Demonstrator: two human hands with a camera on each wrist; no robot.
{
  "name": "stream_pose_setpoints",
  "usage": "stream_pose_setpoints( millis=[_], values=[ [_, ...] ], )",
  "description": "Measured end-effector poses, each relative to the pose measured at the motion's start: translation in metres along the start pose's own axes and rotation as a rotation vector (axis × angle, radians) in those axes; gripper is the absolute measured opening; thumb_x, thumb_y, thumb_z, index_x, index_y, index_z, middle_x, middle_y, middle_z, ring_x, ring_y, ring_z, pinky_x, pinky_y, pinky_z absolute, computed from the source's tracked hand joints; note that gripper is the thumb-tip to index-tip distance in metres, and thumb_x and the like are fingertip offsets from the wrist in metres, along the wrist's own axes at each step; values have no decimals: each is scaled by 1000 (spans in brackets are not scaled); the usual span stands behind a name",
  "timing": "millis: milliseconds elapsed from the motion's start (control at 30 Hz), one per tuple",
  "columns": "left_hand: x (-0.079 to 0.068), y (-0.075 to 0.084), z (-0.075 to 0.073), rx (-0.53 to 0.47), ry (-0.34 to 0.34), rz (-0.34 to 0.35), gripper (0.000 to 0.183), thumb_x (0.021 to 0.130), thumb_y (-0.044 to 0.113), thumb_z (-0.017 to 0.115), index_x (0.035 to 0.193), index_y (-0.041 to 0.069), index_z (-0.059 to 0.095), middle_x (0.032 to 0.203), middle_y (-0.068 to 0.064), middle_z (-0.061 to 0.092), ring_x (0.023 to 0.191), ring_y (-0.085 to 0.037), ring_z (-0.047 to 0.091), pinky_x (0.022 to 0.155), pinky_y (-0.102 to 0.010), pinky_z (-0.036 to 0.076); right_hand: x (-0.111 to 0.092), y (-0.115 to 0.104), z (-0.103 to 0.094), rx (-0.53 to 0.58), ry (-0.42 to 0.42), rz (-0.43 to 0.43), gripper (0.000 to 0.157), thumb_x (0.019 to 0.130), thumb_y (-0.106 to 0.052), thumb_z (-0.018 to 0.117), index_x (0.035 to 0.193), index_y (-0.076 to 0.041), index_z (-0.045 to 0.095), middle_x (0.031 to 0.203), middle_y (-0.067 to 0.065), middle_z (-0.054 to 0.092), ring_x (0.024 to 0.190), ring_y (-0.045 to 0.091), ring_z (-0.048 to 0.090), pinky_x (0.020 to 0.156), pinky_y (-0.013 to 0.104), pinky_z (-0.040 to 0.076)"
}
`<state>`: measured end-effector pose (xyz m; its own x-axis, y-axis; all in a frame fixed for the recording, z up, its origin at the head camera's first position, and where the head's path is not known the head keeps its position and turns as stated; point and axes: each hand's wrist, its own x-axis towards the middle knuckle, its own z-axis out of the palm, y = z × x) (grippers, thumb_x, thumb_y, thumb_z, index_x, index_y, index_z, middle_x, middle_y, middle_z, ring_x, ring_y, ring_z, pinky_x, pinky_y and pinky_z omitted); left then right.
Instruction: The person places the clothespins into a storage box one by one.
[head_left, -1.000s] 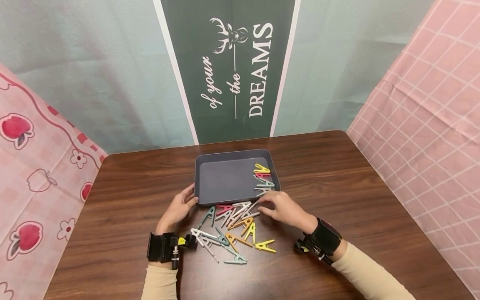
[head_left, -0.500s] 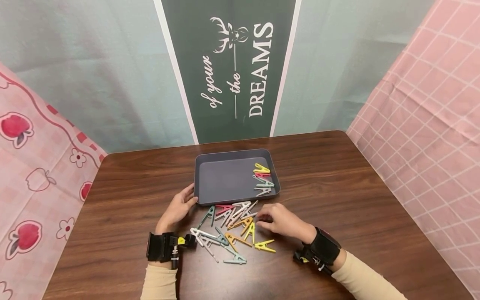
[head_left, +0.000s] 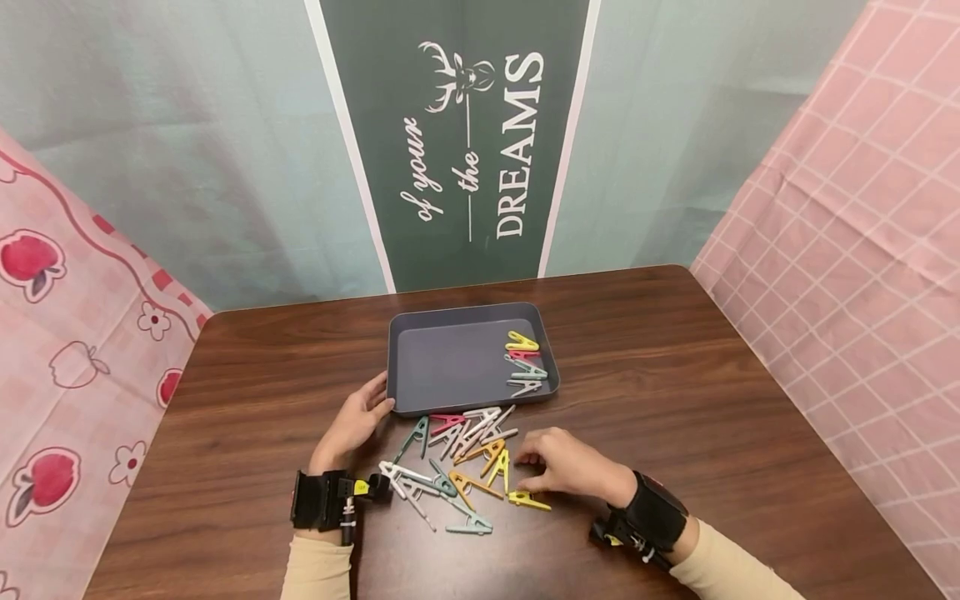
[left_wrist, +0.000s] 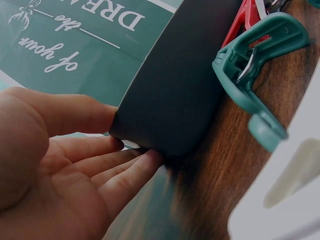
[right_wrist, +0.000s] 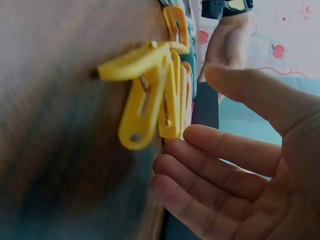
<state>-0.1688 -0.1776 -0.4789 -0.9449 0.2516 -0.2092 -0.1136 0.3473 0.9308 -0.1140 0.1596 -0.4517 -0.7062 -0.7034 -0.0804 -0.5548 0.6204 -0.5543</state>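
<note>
In the head view my left hand holds the front left corner of a dark grey tray. The left wrist view puts the thumb at the rim and the fingers against its outer side. Several clothespins lie in a column along the tray's right side, a yellow clothespin at the back. My right hand is just right of the loose pile, thumb and fingers apart, with nothing gripped. Closest to it are a yellow clothespin by the thumb and another yellow clothespin.
More clothespins lie loose before the tray: an orange clothespin, a dark green clothespin, a red clothespin and several white or pale ones. The brown table ends at a hanging cloth behind.
My right hand has drawn back from the tray's front right corner toward the yellow clothespins. The nearest yellow one now looks tilted. My left hand has stayed on the tray.
</note>
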Motion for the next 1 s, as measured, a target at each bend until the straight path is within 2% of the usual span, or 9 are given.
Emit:
stream_pose_setpoints(
  millis=[200,300,700,867,1000],
  values=[
    [1,-1,1,32,2,3,59,101,5,43,152,-5,16,155,-30,25,143,-43,31,115,-52,34,-5,-1,6,0,-47,6,31,75,-27,82,97,-7,73,86,1,66,73,1,52,64,12,45],
    [1,-1,0,9,1,-11,59,101,4,43,153,-3,16,156,-29,26,144,-42,31,116,-52,34,-6,-2,7,4,-57,-2,32,74,-27,83,97,-7,73,87,0,66,74,1,52,64,12,45],
    [0,0,-1,12,-2,-13,58,101,5,42,153,-1,16,156,-27,26,144,-41,31,116,-50,35,-6,-2,10,-9,-59,-50,32,71,-22,84,97,-8,73,89,1,67,77,2,57,67,12,47],
    [1,0,-2,25,1,8,58,101,4,43,152,-4,16,156,-28,24,143,-42,32,115,-50,35,-6,-3,11,-16,-70,-30,30,69,-17,85,95,-9,73,86,-2,66,75,1,55,65,11,46],
    [1,0,-2,18,-1,-6,59,101,5,43,153,-3,17,156,-28,25,144,-41,32,115,-50,35,-5,-4,13,-14,-86,-12,22,70,-13,83,88,-11,71,80,-5,61,70,-2,49,61,10,42]
  ],
)
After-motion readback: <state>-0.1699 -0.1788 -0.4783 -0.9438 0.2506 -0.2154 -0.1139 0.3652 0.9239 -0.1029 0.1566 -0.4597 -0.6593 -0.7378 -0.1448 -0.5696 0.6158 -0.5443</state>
